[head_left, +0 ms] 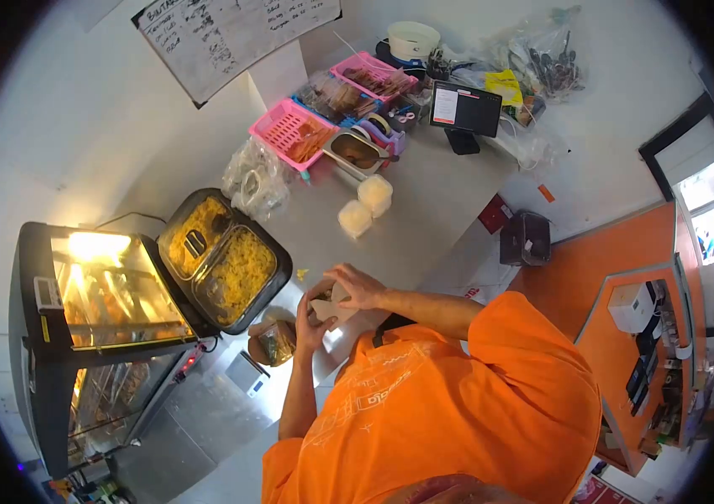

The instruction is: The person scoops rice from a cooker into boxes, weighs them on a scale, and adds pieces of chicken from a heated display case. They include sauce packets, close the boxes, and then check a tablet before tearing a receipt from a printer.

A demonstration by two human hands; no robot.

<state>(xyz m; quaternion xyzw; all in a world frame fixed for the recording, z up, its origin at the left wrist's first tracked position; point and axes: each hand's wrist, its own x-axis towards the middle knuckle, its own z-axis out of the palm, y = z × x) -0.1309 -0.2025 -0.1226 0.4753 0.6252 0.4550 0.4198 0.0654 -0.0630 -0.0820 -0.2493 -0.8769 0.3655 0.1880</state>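
My left hand [310, 328] and my right hand [360, 288] are close together in front of my orange shirt, at the near edge of the metal counter. Their fingers curl toward each other around something small and pale that I cannot make out. Just left of my left hand is a brown container [273, 342] with a clear packet in it. Beyond my hands sits a black two-part tray [283, 273] of yellow rice, a dark handle lying over its far part. Two white lidded tubs [355, 218] stand on the counter ahead.
At left is a lit glass food warmer [121, 294]; a small scale [247, 373] lies beside it. Pink baskets [277, 126], a metal pan [357, 151], a tape dispenser [384, 134] and a tablet on a stand [464, 109] line the back. A dark bin [526, 238] stands right.
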